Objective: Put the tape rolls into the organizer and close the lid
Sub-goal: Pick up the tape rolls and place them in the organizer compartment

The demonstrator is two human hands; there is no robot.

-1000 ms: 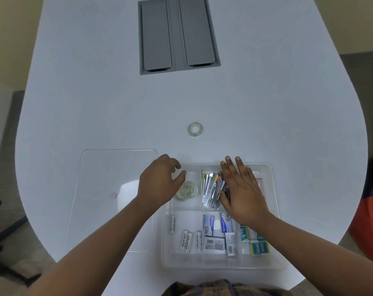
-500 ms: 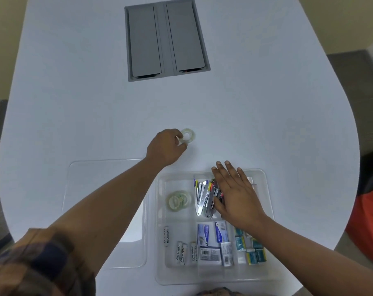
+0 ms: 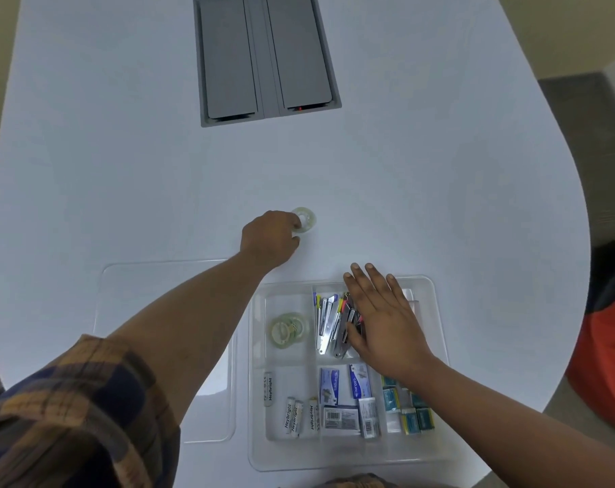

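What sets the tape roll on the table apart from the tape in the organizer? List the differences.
The tape roll on the table lies outside the organizer, beyond its far edge; the tape in the organizer sits in the far-left compartment. The left hand is closing on the table roll; nothing touches the organizer tape. The table roll is single; the organizer tape looks like overlapping rolls. Both are clear and lie flat.

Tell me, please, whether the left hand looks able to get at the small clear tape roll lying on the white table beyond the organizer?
Probably yes: the left hand is already at the small clear tape roll, fingertips touching its near edge. Nothing stands on the white table around it, and the right hand rests apart on the clear plastic organizer.
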